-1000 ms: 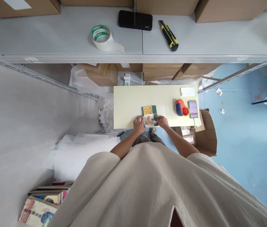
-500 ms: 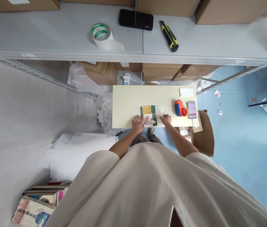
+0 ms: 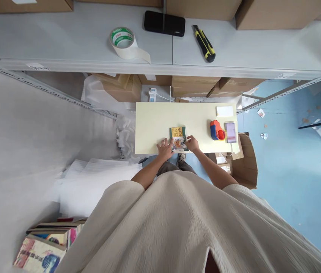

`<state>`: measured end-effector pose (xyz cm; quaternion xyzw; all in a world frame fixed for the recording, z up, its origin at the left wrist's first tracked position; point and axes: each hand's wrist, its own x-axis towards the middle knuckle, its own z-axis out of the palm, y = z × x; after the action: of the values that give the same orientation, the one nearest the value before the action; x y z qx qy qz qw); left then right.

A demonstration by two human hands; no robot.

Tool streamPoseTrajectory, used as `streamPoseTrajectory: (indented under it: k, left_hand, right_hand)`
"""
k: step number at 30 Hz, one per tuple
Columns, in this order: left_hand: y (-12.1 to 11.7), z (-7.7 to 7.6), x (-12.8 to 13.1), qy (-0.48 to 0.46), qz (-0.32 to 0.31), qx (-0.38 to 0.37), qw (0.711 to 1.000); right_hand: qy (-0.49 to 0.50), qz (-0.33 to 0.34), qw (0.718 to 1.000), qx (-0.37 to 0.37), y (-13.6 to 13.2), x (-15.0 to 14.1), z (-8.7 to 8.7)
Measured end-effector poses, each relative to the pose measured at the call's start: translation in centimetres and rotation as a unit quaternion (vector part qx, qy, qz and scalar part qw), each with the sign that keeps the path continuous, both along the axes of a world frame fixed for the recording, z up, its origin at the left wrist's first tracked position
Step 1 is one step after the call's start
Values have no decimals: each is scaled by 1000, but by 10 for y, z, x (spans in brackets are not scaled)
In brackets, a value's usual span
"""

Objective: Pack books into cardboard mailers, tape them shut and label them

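Observation:
A book [image 3: 178, 136] with a green, yellow and illustrated cover lies face up near the front edge of the cream table [image 3: 154, 117]. My left hand [image 3: 165, 148] rests with its fingers spread over the book's lower left side, pressing on the cover. At the opposite edge, my right hand [image 3: 192, 144] has its fingers drawn together on the right side of the book; its fingertips are small and partly hidden. To the right stand a red and blue tape dispenser [image 3: 216, 131] and a phone [image 3: 230, 132] with a cable.
A white card [image 3: 224, 111] lies at the table's back right. The grey shelf [image 3: 77, 41] above holds a tape roll [image 3: 123, 41], a black phone-like object [image 3: 164, 23] and a utility knife [image 3: 204, 43]. An open carton [image 3: 244, 163] stands right; white sheets [image 3: 98, 182] and books [image 3: 42, 254] lie left.
My right hand has moved left from the bare table to the book's right edge, and its fingers have closed there. My left hand has stayed on the book.

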<state>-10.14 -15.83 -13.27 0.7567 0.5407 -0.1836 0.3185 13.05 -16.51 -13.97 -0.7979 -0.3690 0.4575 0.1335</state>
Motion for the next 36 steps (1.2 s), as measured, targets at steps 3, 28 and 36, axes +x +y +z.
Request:
streamPoseTrajectory:
  k: [3, 28, 36]
  left_hand:
    - [0, 1, 1, 4, 5, -5, 1000]
    - [6, 16, 52, -143, -62, -2, 988]
    - [-3, 11, 64, -108, -51, 20, 993]
  right_hand:
    - [-16, 3, 1000, -4, 0, -2, 1]
    - [160, -27, 987, 18, -2, -2, -19]
    - [52, -73, 996, 0, -6, 17, -11]
